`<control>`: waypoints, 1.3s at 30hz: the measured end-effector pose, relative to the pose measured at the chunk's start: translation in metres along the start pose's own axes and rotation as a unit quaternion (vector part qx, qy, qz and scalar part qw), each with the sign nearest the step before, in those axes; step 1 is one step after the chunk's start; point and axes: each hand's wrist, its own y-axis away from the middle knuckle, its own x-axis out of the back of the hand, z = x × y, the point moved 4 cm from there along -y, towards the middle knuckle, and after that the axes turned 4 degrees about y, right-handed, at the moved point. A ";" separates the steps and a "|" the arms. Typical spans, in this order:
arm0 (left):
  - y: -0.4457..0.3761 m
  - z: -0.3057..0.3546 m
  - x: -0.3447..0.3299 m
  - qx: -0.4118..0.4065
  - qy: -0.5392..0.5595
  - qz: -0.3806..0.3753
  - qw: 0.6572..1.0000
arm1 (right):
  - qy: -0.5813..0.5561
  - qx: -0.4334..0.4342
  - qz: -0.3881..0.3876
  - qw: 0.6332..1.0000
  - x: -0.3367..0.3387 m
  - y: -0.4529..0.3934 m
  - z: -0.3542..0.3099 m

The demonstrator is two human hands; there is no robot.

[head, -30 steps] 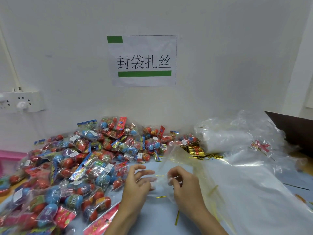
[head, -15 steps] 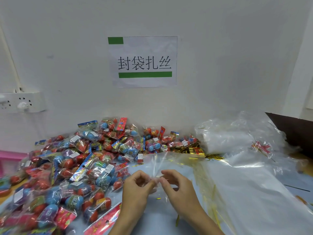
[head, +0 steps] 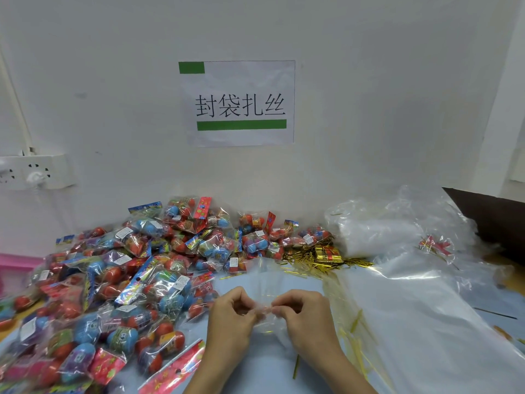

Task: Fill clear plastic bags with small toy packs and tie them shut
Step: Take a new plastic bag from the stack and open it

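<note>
Left hand point(head: 231, 317) and right hand point(head: 305, 315) both pinch the mouth of an empty clear plastic bag point(head: 267, 282), fingertips nearly meeting. Toy-pack heap point(head: 136, 274) left of the grip; gold twist ties point(head: 315, 258) beyond it.

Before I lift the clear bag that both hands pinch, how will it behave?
Probably floppy: the clear bag sags and wrinkles between the left hand and right hand. Likely very light, since it looks empty. Its glossy film may slip.

Bright, even light, barely any shadow. Glare streaks across the plastic sheet point(head: 412, 275) (strongest at right). Wide-angle bend curves the wall strip point(head: 15, 109) at left; the toy packs point(head: 71, 351) in the near corner go soft.
</note>
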 end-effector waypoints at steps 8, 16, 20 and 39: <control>-0.003 0.006 0.032 -0.032 -0.083 0.182 0.979 | 0.000 -0.061 0.163 0.985 0.035 -0.011 0.020; -0.003 0.002 0.016 -0.004 -0.024 0.052 0.998 | 0.045 0.001 0.039 0.998 0.015 -0.003 0.007; 0.004 0.005 0.002 -0.046 -0.047 -0.026 0.998 | 0.123 0.047 -0.011 0.991 -0.001 0.004 0.007; 0.014 0.028 0.008 -0.189 -0.156 0.139 0.960 | 0.091 -0.006 0.167 0.982 0.022 0.000 0.008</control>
